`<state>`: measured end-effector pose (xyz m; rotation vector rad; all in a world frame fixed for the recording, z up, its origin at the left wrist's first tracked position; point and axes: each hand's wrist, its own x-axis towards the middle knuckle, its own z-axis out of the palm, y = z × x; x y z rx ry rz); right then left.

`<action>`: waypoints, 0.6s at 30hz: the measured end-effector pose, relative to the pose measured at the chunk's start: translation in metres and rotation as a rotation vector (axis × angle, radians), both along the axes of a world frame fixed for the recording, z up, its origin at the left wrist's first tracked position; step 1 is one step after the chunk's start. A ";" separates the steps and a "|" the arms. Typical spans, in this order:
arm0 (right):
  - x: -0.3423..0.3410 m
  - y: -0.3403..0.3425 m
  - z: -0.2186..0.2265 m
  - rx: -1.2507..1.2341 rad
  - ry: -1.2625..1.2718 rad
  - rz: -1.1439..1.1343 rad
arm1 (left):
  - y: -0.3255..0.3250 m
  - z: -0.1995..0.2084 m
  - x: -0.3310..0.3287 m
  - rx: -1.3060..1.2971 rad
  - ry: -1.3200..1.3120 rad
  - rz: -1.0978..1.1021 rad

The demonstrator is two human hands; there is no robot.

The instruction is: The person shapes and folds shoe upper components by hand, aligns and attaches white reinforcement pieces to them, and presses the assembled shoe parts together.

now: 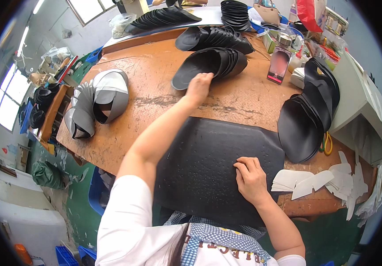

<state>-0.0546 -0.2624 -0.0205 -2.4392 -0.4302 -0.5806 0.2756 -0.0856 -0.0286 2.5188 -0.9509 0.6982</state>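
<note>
My left hand (199,89) stretches far across the table, its fingers closed on the near edge of a black shoe upper (193,68). That upper is at the front of a nested row of similar black uppers (233,62). The thumb side is partly hidden behind the hand. My right hand (251,181) rests on a black rubber mat (208,164) at the table's near edge, fingers loosely bent and nothing in them.
Grey-white uppers (111,91) stand at the left. Black uppers (301,126) overlap the mat's right side, beside white cut pieces (315,184). More black uppers (215,39) lie farther back. A phone (279,66) leans near a jar and bottle at the back right.
</note>
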 end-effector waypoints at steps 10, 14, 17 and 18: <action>0.003 0.001 0.002 0.056 0.072 -0.005 | 0.013 -0.030 -0.027 -0.130 -0.003 -0.035; 0.002 0.000 0.003 0.030 0.040 -0.019 | 0.111 0.001 -0.074 -0.145 -0.223 0.216; 0.001 0.004 0.002 -0.009 0.037 -0.025 | 0.216 0.018 -0.086 0.026 -0.305 0.834; 0.001 0.007 0.002 -0.005 0.036 -0.012 | 0.253 0.017 -0.090 0.031 -0.307 0.979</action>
